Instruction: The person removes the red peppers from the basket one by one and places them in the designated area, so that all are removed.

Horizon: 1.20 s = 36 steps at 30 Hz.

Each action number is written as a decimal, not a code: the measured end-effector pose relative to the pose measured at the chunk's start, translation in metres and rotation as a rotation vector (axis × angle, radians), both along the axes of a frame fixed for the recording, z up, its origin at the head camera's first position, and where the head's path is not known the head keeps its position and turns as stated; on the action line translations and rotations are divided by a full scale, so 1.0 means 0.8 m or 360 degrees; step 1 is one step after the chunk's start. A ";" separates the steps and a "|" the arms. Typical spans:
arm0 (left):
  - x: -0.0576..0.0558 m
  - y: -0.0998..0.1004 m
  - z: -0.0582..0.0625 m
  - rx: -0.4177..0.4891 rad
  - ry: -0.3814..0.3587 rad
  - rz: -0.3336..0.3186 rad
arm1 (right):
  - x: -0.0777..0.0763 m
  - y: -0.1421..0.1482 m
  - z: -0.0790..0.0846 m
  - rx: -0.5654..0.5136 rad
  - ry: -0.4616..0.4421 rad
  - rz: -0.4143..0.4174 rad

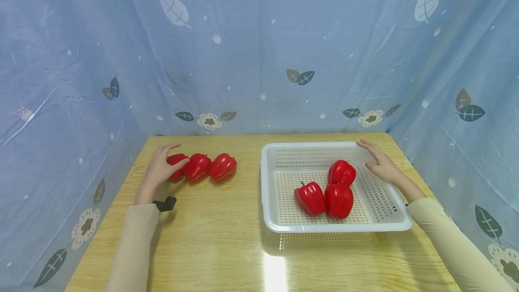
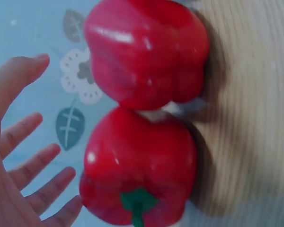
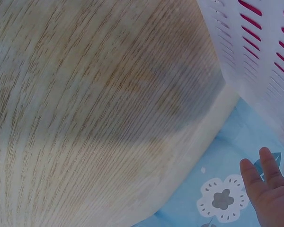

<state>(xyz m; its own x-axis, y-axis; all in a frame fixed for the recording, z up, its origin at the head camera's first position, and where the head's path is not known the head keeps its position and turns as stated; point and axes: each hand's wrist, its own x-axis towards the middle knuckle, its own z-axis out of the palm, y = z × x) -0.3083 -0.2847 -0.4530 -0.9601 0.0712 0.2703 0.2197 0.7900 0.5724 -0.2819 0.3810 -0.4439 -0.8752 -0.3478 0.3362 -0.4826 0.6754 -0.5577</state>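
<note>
My left hand [image 1: 158, 168] hovers at the leftmost of three red bell peppers, its thumb and fingers spread apart. That pepper [image 1: 175, 172] is partly covered by the hand; the middle pepper [image 1: 198, 168] and the right one [image 1: 223, 167] lie beside it in a row. In the left wrist view, a pepper with a green stem [image 2: 137, 165] sits close to the fingertips. Over the right rim of a white plastic basket [image 1: 336, 227], my right hand [image 1: 383, 163] has its fingers extended; whether it touches the rim I cannot tell. Three red peppers [image 1: 311, 198] lie inside the basket.
The wooden table [image 1: 211, 242] carries everything. A blue leaf-patterned curtain [image 1: 243, 57] stands behind the table and along both sides. A black wrist strap piece [image 1: 165, 204] sticks out from the left wrist.
</note>
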 end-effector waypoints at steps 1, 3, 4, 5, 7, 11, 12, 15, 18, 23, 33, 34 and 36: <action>-0.002 0.003 0.001 -0.0003 0.0010 -0.0003 | 0.000 0.000 0.000 0.0001 -0.0003 -0.0002; -0.004 0.009 0.004 -0.0019 0.0026 -0.0024 | 0.001 -0.001 0.001 0.0002 -0.0003 -0.0002; -0.005 0.012 0.005 -0.0028 0.0032 -0.0038 | 0.001 -0.002 0.002 0.0001 -0.0005 0.0000; -0.006 0.015 0.007 -0.0030 0.0032 -0.0046 | 0.001 -0.002 0.002 0.0001 -0.0006 0.0001; -0.007 0.022 0.011 -0.0046 0.0037 -0.0074 | 0.002 -0.003 0.003 -0.0004 -0.0012 0.0004; -0.010 0.036 0.017 -0.0089 0.0056 -0.0129 | 0.002 -0.003 0.003 -0.0005 -0.0017 -0.0002; -0.011 0.039 0.018 -0.0107 0.0066 -0.0141 | 0.002 -0.003 0.003 -0.0005 -0.0019 -0.0003; -0.014 0.049 0.021 -0.0124 0.0092 -0.0173 | 0.001 -0.002 0.002 0.0003 -0.0020 -0.0006; -0.016 0.060 0.023 -0.0136 0.0114 -0.0198 | 0.001 -0.001 0.001 0.0014 -0.0030 -0.0012; -0.019 0.077 0.026 -0.0169 0.0145 -0.0262 | 0.001 -0.001 0.003 0.0015 -0.0030 -0.0018; -0.026 0.116 0.036 -0.0192 0.0139 -0.0397 | 0.003 -0.001 0.002 0.0005 -0.0019 -0.0002; -0.026 0.120 0.037 -0.0196 0.0136 -0.0404 | 0.003 -0.001 0.002 0.0002 -0.0018 0.0001; -0.027 0.127 0.040 -0.0201 0.0133 -0.0425 | 0.002 0.000 0.001 -0.0003 -0.0017 0.0005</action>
<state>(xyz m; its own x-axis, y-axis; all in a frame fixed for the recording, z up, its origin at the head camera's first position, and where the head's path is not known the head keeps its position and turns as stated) -0.3299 -0.1831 -0.4212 -0.8777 0.3562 0.3206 0.4715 0.7616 0.4446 -0.2800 0.3806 -0.4431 -0.8776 -0.3501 0.3276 -0.4789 0.6727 -0.5640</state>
